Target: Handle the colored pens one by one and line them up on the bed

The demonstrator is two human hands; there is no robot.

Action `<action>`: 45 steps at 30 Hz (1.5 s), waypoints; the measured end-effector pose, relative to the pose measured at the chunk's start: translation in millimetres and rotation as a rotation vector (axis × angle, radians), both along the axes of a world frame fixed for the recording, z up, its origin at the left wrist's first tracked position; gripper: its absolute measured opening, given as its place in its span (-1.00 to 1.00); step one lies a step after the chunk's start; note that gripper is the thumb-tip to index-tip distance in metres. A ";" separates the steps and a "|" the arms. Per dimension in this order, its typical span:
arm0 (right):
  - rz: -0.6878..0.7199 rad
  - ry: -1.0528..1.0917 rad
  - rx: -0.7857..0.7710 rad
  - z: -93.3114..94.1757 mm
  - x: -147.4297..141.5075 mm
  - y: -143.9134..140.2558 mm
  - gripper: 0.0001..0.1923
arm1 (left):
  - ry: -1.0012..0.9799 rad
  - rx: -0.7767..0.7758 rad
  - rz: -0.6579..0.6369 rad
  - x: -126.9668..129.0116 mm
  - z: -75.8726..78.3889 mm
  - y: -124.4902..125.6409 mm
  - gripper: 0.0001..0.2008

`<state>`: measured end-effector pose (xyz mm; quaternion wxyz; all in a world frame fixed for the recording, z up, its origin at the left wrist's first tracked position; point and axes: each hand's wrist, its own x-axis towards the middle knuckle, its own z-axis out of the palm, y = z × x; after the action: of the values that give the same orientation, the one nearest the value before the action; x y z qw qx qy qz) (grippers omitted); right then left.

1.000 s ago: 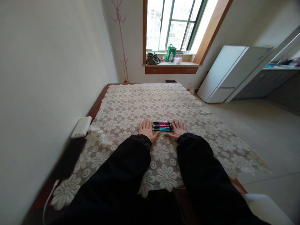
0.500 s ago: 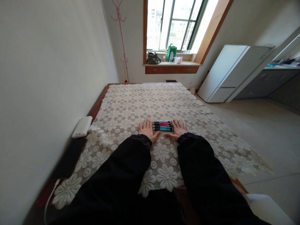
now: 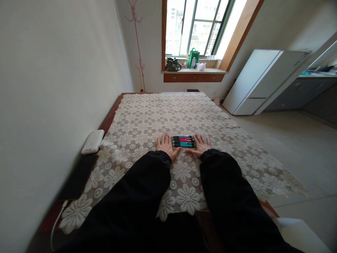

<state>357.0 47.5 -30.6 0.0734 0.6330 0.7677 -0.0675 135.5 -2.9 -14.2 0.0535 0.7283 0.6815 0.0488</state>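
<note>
Several pens (image 3: 183, 141) with teal, red and black barrels lie side by side on the floral lace tablecloth (image 3: 188, 198). At their left ends my left hand (image 3: 166, 145) rests flat, fingers stretched forward and thumb out to the right. My right hand (image 3: 200, 144) lies the same way at the right ends, its thumb pointing left. Both hands are open and border the row; whether they press on the pen ends I cannot tell.
Along the left table edge lie a white power bank (image 3: 92, 142) and a dark phone (image 3: 78, 177) with a white cable (image 3: 56, 221). Beyond the table stand a pink coat rack (image 3: 137, 38), a window sill with bags, and a white fridge (image 3: 254, 82). A white seat (image 3: 300, 233) is at lower right.
The view has shifted very slightly. My hands and the pens hold the same places on the cloth.
</note>
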 end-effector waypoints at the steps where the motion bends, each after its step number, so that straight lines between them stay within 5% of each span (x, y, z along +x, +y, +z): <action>1: -0.002 -0.002 -0.003 0.5 -0.1 -0.1 0.13 | 0.001 -0.002 0.002 -0.1 0.3 0.0 -0.05; 45: 0.031 0.081 -0.001 7.1 -1.2 -0.6 0.22 | -0.021 -0.023 -0.001 -3.0 -1.4 1.6 -0.01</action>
<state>355.7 46.8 -23.5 0.0436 0.6178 0.7797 -0.0923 132.5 -1.3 -15.7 0.0689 0.7275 0.6809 0.0487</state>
